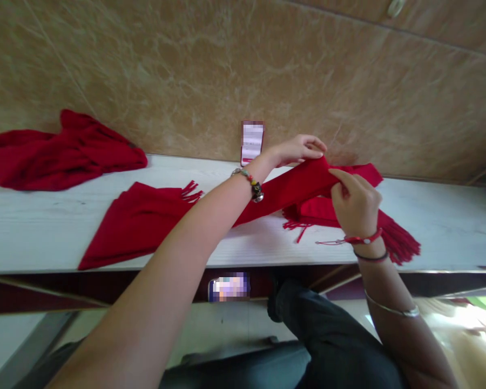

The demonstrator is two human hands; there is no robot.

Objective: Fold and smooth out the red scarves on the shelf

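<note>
To the right of the small upright card (pixel 252 146), the person's right hand (pixel 358 202) has thumb and forefinger closed in a pinch on the edge of a red scarf (pixel 295 186). The left hand (pixel 302 148), nearer the card, has its fingers loosely bent with the tips at the scarf's upper edge; from here I can't tell whether they grip it or only rest there. If that touch is as light as it looks, I'd worry about the edge slipping away and the cloth creasing crooked. The layers bunched farther right of the card might get dragged along, and the loose fringe (pixel 400 240) there could catch underneath. A careless sweep of the left hand might knock the card over.

The scarf itself is plain, deep red, and looks soft. It slants over the white counter (pixel 449 216) from in front of the card to its right. In front of the card and to its left lies a flat red piece (pixel 133 227); I can't say whether it joins the slanting band, since the left forearm (pixel 210 232) covers the spot. Well left of the card sits a crumpled red cloth (pixel 65 156).
</note>
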